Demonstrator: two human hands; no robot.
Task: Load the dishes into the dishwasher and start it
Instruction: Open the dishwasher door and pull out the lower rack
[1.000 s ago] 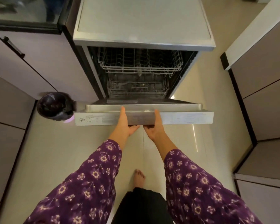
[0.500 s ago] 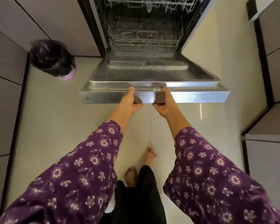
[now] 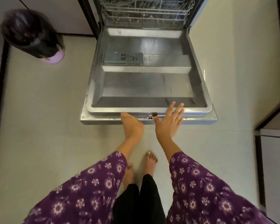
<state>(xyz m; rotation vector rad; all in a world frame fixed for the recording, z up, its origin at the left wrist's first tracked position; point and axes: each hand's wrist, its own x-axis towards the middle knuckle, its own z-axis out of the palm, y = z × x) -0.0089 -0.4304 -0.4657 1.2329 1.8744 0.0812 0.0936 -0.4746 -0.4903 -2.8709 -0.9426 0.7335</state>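
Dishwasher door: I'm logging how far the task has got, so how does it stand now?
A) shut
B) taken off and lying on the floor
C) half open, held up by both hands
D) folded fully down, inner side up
D: the dishwasher door lies flat with its inner side up, and the open right hand is spread at its front edge.

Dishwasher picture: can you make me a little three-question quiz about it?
1. True or false: the dishwasher door lies fully open.
2. Which hand has its fingers spread above the door's edge: the left hand or the right hand?
3. What stands on the floor left of the door?

Key: 1. True. 2. The right hand. 3. A dark bin with a black liner.
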